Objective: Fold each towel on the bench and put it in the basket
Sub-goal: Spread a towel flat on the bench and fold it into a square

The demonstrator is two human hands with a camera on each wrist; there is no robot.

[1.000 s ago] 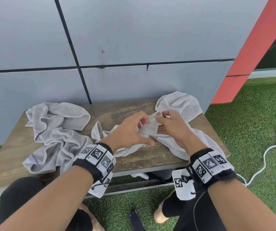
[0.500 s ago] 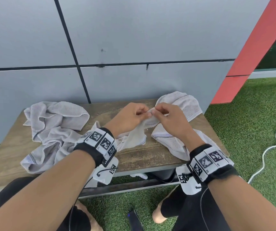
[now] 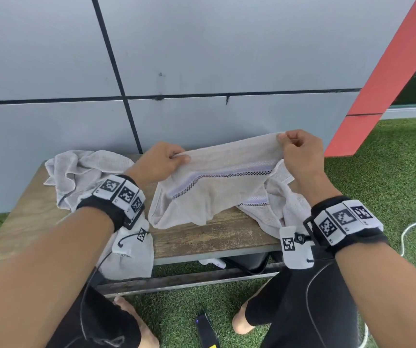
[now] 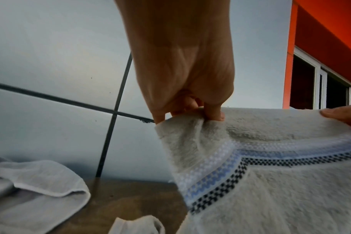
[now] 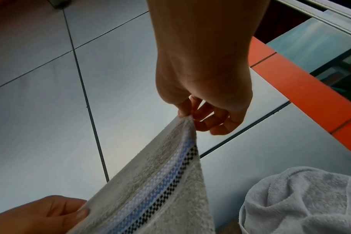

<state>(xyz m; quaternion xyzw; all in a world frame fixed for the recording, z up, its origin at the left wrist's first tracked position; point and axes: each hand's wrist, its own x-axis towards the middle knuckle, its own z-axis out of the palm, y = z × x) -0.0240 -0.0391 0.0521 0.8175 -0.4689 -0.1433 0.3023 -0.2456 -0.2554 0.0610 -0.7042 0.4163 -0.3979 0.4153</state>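
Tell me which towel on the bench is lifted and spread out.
The middle towel, stretched by its top edge between the left hand and right hand. The left towel and right towel lie crumpled.

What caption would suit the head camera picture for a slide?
Both hands, left and right, pinch the top edge of a striped towel, stretching it above the wooden bench.

Soft, even daylight fills the head view, with no hard shadows on the grey wall panels (image 3: 202, 46) and only dim shade under the bench (image 3: 202, 237). Wide-angle bending stretches the forearms at the bottom corners. Both wrist views are darker and slightly smeared, perhaps from motion; the left hand (image 4: 182, 71) is backlit, and straight panel seams curve.
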